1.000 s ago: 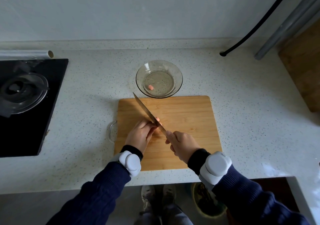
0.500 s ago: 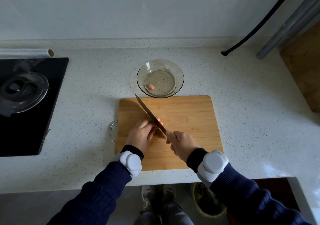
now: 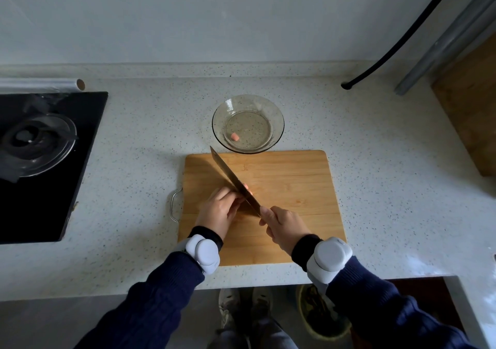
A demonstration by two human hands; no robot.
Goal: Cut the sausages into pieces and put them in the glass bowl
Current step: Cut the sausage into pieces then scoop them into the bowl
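A wooden cutting board [image 3: 290,187] is laid on a speckled counter [image 3: 389,174], near its front edge, with a metal handle on the board's left side. A knife [image 3: 230,177] is gripped by its handle in the right hand [image 3: 281,225], whose fingers are wrapped round it. The blade is held slantwise across the board, its tip pointing away and to the left, toward the board's far edge. The left hand [image 3: 220,209] is set on the board just left of the blade, its fingers curled down onto a sausage [image 3: 247,187]. Only a small pink end of the sausage is seen past the blade; the rest is hidden under the hand and knife. Whether the edge is already in the meat cannot be told. The two hands are kept close together, with the blade between them.

A glass bowl [image 3: 277,131] is placed just beyond the far edge of the board. One pink cut piece [image 3: 235,136] is seen lying in its bottom, toward the left.

A black stove [image 3: 53,187] is set into the counter well to the left.
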